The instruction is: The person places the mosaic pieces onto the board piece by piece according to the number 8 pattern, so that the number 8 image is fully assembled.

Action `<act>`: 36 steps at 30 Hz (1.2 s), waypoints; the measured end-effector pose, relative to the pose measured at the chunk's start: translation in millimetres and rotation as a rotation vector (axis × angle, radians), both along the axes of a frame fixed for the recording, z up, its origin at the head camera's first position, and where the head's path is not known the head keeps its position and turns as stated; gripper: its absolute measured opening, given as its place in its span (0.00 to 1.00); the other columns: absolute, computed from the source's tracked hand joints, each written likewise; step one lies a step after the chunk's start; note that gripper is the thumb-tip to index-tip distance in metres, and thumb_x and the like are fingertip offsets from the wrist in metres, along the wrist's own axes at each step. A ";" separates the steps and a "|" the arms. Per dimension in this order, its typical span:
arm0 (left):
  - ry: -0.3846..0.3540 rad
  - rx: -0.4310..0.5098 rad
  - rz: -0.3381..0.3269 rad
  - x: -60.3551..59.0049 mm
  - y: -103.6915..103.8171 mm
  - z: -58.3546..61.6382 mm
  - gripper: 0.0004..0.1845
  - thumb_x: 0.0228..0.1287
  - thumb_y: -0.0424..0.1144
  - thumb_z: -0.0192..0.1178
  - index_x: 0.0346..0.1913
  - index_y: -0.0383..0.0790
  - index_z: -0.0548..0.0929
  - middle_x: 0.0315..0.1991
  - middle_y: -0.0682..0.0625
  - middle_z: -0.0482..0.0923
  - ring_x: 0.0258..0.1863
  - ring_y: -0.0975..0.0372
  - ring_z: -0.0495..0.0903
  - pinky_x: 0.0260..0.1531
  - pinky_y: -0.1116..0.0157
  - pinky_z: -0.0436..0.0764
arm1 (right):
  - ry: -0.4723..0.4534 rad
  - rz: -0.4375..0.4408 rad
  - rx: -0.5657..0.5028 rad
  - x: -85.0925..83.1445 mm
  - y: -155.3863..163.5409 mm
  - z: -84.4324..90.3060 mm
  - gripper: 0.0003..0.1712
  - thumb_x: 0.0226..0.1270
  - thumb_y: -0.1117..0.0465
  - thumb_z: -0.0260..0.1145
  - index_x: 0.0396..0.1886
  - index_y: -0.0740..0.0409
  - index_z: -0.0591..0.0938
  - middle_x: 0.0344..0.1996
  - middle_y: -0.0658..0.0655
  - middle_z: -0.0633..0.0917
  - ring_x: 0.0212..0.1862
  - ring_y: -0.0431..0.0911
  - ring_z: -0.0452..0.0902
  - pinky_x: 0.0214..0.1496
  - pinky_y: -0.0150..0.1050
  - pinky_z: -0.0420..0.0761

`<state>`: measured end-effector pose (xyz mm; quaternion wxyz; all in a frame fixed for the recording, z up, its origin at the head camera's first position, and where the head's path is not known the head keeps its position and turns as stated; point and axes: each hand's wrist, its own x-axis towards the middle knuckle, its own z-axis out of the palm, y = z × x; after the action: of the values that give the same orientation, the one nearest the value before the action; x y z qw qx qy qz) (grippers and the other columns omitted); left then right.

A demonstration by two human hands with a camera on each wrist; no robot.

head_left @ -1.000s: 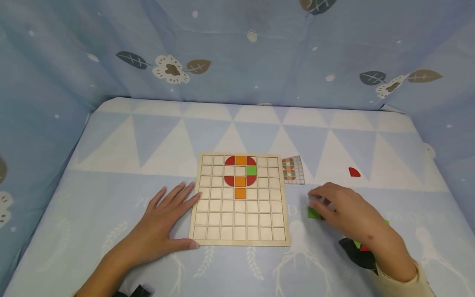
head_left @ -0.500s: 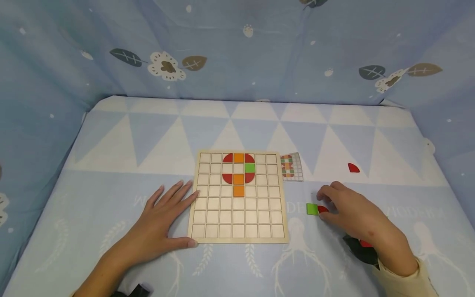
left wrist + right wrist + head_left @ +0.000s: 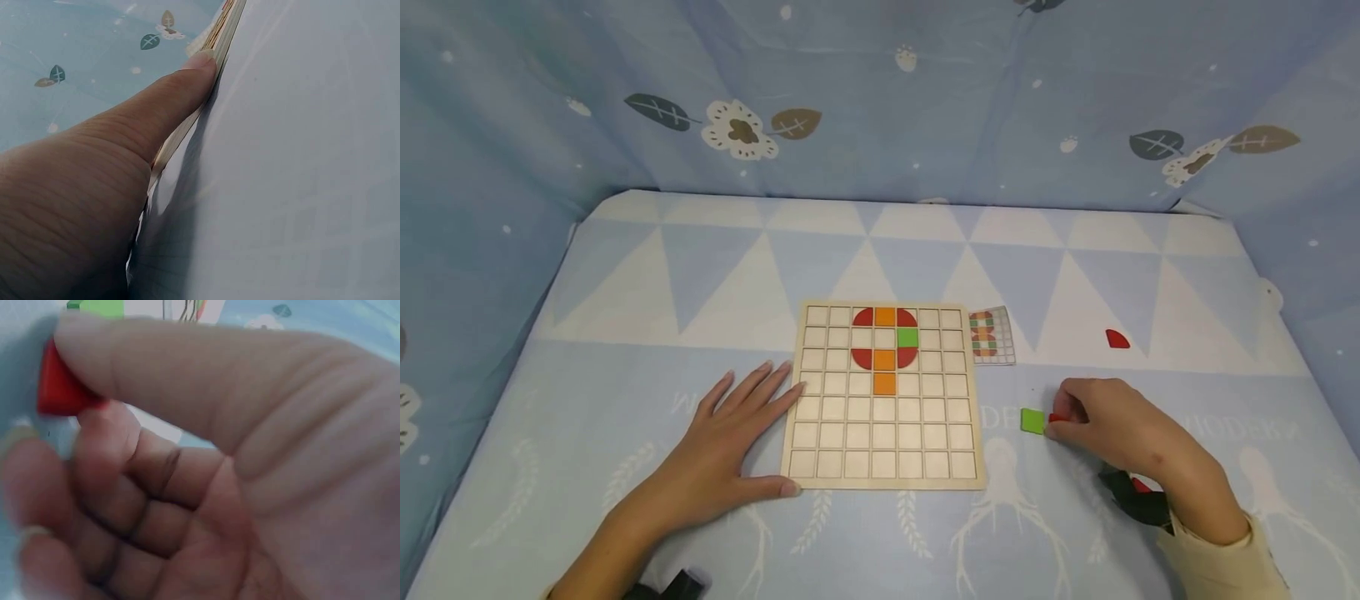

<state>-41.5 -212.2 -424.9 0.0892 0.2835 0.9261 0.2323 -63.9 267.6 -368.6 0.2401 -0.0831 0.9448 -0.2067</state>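
A square wooden grid board (image 3: pixel 883 483) lies mid-table, with red quarter-circles, orange squares and one green square (image 3: pixel 907 337) set in its upper cells. My left hand (image 3: pixel 718 454) rests beside it with fingers spread, the thumb and index fingertips at its left edge. In the left wrist view the thumb (image 3: pixel 175 94) lies along the board's side. To the right of the board, my right hand (image 3: pixel 1112 425) pinches a red quarter-circle tile (image 3: pixel 59 387) between thumb and index finger, close to the tabletop. A loose green square tile (image 3: pixel 1032 421) lies just left of those fingertips.
A small pattern card (image 3: pixel 1002 337) sits against the board's right edge. Farther back on the right lies another red quarter-circle tile (image 3: pixel 1117 339). More red (image 3: pixel 1141 485) shows beside the right wrist, partly hidden by a black strap (image 3: pixel 1138 506). Blue patterned cloth (image 3: pixel 880 100) rises behind the table.
My right hand has drawn back slightly to the right, uncovering the green square tile, and its thumb and index finger have closed on the red tile. The left hand stays at the board.
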 end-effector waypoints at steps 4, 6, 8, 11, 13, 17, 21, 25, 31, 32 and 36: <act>-0.014 -0.001 0.008 1.4 0.3 0.5 0.58 0.57 0.77 0.63 0.85 0.56 0.54 0.86 0.54 0.44 0.84 0.54 0.40 0.79 0.51 0.32 | 0.133 -0.001 -0.050 -3.1 -5.2 6.1 0.08 0.68 0.57 0.76 0.33 0.50 0.84 0.21 0.45 0.74 0.27 0.41 0.69 0.29 0.35 0.69; -0.021 -0.001 0.014 2.1 0.6 0.8 0.58 0.57 0.77 0.63 0.85 0.56 0.54 0.86 0.54 0.44 0.84 0.55 0.40 0.79 0.51 0.32 | 0.200 0.020 -0.091 -5.4 -11.7 9.6 0.04 0.71 0.57 0.74 0.36 0.49 0.87 0.23 0.43 0.77 0.28 0.39 0.71 0.30 0.34 0.72; -0.035 -0.006 0.014 1.4 0.8 1.9 0.58 0.56 0.77 0.64 0.85 0.56 0.54 0.86 0.55 0.44 0.84 0.55 0.39 0.79 0.51 0.32 | 0.251 0.053 -0.139 -6.7 -21.3 11.5 0.02 0.72 0.57 0.73 0.38 0.48 0.89 0.27 0.41 0.80 0.30 0.38 0.73 0.33 0.34 0.75; -0.057 -0.012 0.021 0.8 1.6 2.5 0.59 0.55 0.78 0.64 0.85 0.57 0.55 0.86 0.55 0.43 0.84 0.55 0.39 0.79 0.51 0.31 | 0.296 0.110 -0.182 -12.2 -41.5 14.7 0.02 0.72 0.58 0.73 0.41 0.46 0.90 0.31 0.38 0.82 0.33 0.36 0.75 0.36 0.35 0.78; -0.068 -0.020 0.025 0.7 2.1 2.7 0.59 0.55 0.78 0.64 0.85 0.57 0.55 0.86 0.56 0.43 0.84 0.55 0.38 0.79 0.51 0.31 | 0.320 0.136 -0.197 -17.9 -57.6 16.6 0.02 0.71 0.59 0.73 0.41 0.47 0.90 0.32 0.39 0.81 0.34 0.36 0.75 0.37 0.36 0.79; -0.073 -0.029 0.035 1.1 2.2 3.4 0.60 0.54 0.78 0.64 0.85 0.57 0.55 0.86 0.56 0.43 0.84 0.56 0.38 0.79 0.50 0.32 | 0.333 0.158 -0.204 -32.4 -92.3 18.2 0.02 0.70 0.59 0.75 0.39 0.48 0.89 0.31 0.40 0.81 0.35 0.38 0.75 0.38 0.39 0.79; -0.081 -0.018 0.037 2.2 3.1 4.7 0.60 0.54 0.78 0.65 0.85 0.57 0.56 0.86 0.56 0.43 0.84 0.56 0.38 0.79 0.50 0.32 | 0.298 0.181 -0.186 -42.3 -119.0 14.4 0.04 0.70 0.57 0.75 0.38 0.49 0.88 0.30 0.43 0.82 0.34 0.40 0.75 0.38 0.39 0.79; -0.081 -0.028 0.020 0.3 7.5 3.9 0.60 0.54 0.78 0.64 0.85 0.58 0.54 0.86 0.57 0.42 0.84 0.56 0.38 0.79 0.50 0.32 | 0.284 0.199 -0.157 -43.0 -124.0 5.7 0.04 0.70 0.57 0.74 0.38 0.52 0.88 0.31 0.44 0.82 0.32 0.40 0.75 0.36 0.38 0.78; -0.058 -0.041 0.023 1.1 5.7 4.8 0.60 0.54 0.79 0.63 0.85 0.56 0.55 0.86 0.55 0.43 0.84 0.55 0.38 0.79 0.51 0.31 | 0.313 0.225 -0.182 -43.8 -127.5 -4.2 0.03 0.72 0.60 0.72 0.39 0.55 0.88 0.33 0.46 0.85 0.35 0.41 0.78 0.41 0.41 0.82; -0.055 -0.041 0.023 1.3 5.2 4.7 0.60 0.54 0.79 0.63 0.85 0.56 0.54 0.86 0.55 0.43 0.84 0.55 0.38 0.79 0.51 0.31 | 0.320 0.232 -0.185 -44.2 -129.5 -5.8 0.03 0.72 0.60 0.72 0.40 0.55 0.88 0.34 0.47 0.86 0.35 0.42 0.79 0.43 0.41 0.83; -0.046 -0.044 0.022 0.9 4.0 3.3 0.60 0.55 0.79 0.62 0.85 0.57 0.54 0.86 0.55 0.42 0.84 0.55 0.38 0.79 0.51 0.31 | 0.310 0.237 -0.195 -44.6 -137.0 -12.7 0.05 0.74 0.63 0.70 0.44 0.57 0.89 0.38 0.50 0.88 0.39 0.44 0.82 0.47 0.43 0.84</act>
<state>-40.7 -208.2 -421.7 0.1139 0.2657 0.9318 0.2193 -108.5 130.6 -381.3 0.1054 -0.2471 0.9296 -0.2525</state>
